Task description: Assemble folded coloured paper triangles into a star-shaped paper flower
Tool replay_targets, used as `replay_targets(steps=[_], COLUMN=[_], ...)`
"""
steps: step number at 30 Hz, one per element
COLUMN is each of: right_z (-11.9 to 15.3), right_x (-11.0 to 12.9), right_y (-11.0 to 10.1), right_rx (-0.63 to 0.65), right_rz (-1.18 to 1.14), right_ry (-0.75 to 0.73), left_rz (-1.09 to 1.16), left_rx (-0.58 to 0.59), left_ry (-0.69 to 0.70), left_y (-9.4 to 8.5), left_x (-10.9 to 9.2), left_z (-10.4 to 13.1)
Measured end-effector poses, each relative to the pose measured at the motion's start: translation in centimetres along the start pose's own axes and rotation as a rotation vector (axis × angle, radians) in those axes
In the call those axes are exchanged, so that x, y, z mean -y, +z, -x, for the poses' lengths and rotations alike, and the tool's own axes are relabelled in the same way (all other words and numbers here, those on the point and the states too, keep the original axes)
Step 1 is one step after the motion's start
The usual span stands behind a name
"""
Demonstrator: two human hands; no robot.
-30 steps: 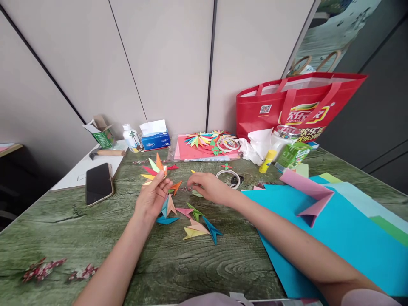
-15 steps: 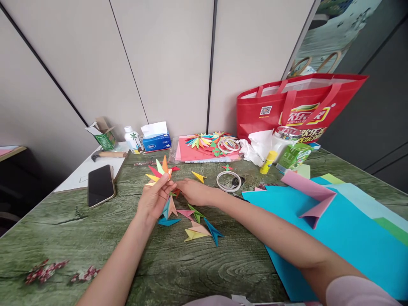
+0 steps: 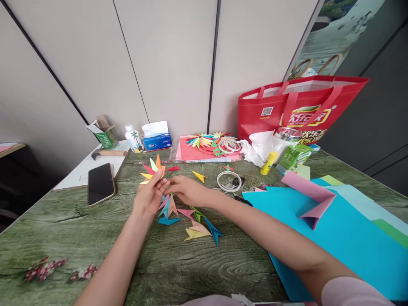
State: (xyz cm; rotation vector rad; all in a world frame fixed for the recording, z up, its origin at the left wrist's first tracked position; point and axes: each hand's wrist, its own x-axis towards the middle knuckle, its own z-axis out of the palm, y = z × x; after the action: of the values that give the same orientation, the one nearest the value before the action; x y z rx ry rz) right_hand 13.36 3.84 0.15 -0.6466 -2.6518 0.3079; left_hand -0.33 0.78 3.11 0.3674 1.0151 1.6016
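- Left hand [image 3: 149,196]: fingers closed on the multicoloured paper fan [image 3: 151,169], held just above the worktop [image 3: 63,229], right of the phone [image 3: 100,183].
- Right hand [image 3: 186,190]: fingers pinched at the fan's base, touching the left hand.
- Loose folded paper points [image 3: 194,221]: lying on the worktop just near of both hands.
- Blue paper sheet [image 3: 334,238]: flat at the right.

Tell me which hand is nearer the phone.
Left. The left hand holds a paper star just right of the phone. The right hand lies farther right, beyond the left.
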Motion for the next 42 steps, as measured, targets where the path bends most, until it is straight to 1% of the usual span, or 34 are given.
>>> replay_targets(steps=[1,2,5,8,11,14,16,18,20,23,25,27,31,34,38,42], right_z=[0.0,0.0,0.2,0.8,1.7,2.7,3.3,3.9,4.3,4.7,4.7,4.7,4.8,4.8,4.8,4.8], right_x=[0.3,0.6,1.1,1.3,1.3,1.3,1.3,1.2,1.0,0.1,-0.5,-1.0,-1.3,-1.1,-0.8,-0.7], right_y=[0.2,0.4,0.4,-0.1,-1.0,-2.3,-3.4,-4.4,-5.2,-5.9,-5.9,-5.9,-6.0,-6.2,-6.3,-6.2], right_rx=[0.009,0.045,0.19,0.28,0.295,0.264,0.22,0.141,0.026,-0.126,-0.176,-0.197,-0.17,-0.16,-0.182,-0.206], right_rz=[0.005,0.023,0.1,0.166,0.209,0.177,0.087,-0.063,-0.24,-0.517,-0.692,-0.805,-0.876,-0.9,-0.862,-0.836], right_ry=[-0.062,-0.106,-0.16,-0.106,-0.025,0.039,0.069,0.087,0.112,0.196,0.265,0.317,0.367,0.335,0.289,0.367], left_rz=[0.003,0.007,0.01,-0.006,-0.035,-0.072,-0.105,-0.14,-0.175,-0.227,-0.255,-0.275,-0.272,-0.264,-0.26,-0.272], left_rx=[-0.003,-0.008,0.004,0.037,0.06,0.105,0.133,0.159,0.19,0.242,0.272,0.303,0.341,0.336,0.346,0.347], left_ry=[0.006,0.011,0.022,0.016,-0.011,-0.007,0.011,0.038,0.065,0.083,0.076,0.058,0.034,0.033,0.032,-0.001], left_y=[0.0,0.0,0.0,-0.1,-0.1,0.0,0.0,-0.1,-0.1,-0.1,-0.2,-0.2,-0.2,-0.1,-0.1,0.1], left_x=[-0.1,-0.1,-0.2,0.0,0.3,0.7,0.9,1.2,1.4,1.7,2.0,2.2,2.3,2.3,2.2,2.2], left_z=[0.0,0.1,0.1,0.0,0.1,0.2,0.4,0.5,0.7,0.9,1.1,1.2,1.4,1.3,1.4,1.8])
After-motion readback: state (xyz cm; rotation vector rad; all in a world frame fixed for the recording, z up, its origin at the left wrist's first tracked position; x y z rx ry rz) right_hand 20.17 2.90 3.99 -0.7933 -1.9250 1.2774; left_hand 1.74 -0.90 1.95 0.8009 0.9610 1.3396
